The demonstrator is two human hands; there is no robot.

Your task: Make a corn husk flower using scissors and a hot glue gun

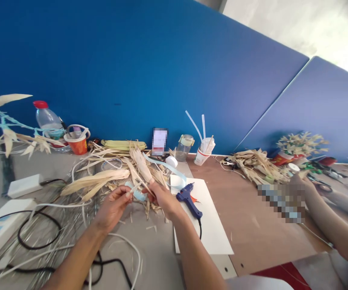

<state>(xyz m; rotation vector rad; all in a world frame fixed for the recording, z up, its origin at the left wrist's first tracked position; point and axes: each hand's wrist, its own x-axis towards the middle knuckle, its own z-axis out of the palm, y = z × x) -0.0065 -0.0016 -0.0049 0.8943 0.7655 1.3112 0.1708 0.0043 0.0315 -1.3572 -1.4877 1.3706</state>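
As the right hand [161,196] clamps its fingers on a husk bundle [140,163], probably for steadiness, the left hand [113,206] pinches a pale strip [136,187].

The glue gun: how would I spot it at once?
Below the blue partition, find the white sheet by the person's right hand. The glue gun lies on it: dark blue, pistol-shaped, with a black cord, unlike the pale husks.

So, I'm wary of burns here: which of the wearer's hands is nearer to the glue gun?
Right. The right hand is close beside the glue gun, on its left; the left hand is farther left, beyond the right one.
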